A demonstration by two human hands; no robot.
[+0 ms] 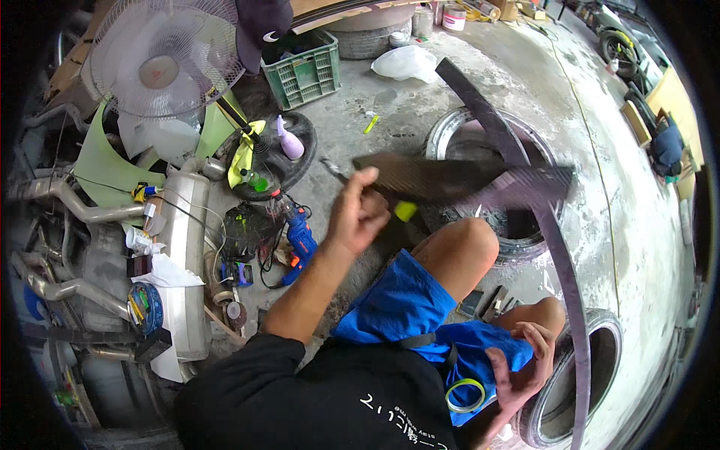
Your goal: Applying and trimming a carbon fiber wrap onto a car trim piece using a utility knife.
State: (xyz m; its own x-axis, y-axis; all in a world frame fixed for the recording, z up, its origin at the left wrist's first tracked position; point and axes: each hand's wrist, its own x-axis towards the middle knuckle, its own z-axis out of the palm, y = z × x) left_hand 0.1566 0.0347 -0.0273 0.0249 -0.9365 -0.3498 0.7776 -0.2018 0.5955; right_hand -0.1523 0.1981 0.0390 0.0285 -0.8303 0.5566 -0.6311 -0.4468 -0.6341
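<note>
My left hand (360, 214) is raised in the middle, its fingers closed on the left end of a dark carbon-fibre-patterned panel (431, 178). The panel reaches rightward above my knee and looks blurred. It crosses in front of a long, dark curved strip (561, 262), which runs from the top middle to the lower right. Below, my right hand (521, 367) hovers by my right knee with fingers bent and apart, holding nothing visible. Beside its wrist is a yellow-green roll of tape (465, 396). A bright yellow-green piece (406, 211) shows under the panel.
Two tyres (487, 255) (611, 375) lie on the right. To the left are a blue power tool (301, 241), a purple spray bottle (289, 142), a standing fan (159, 71), a silver muffler (185, 255) and exhaust pipes. A green crate (304, 75) stands behind.
</note>
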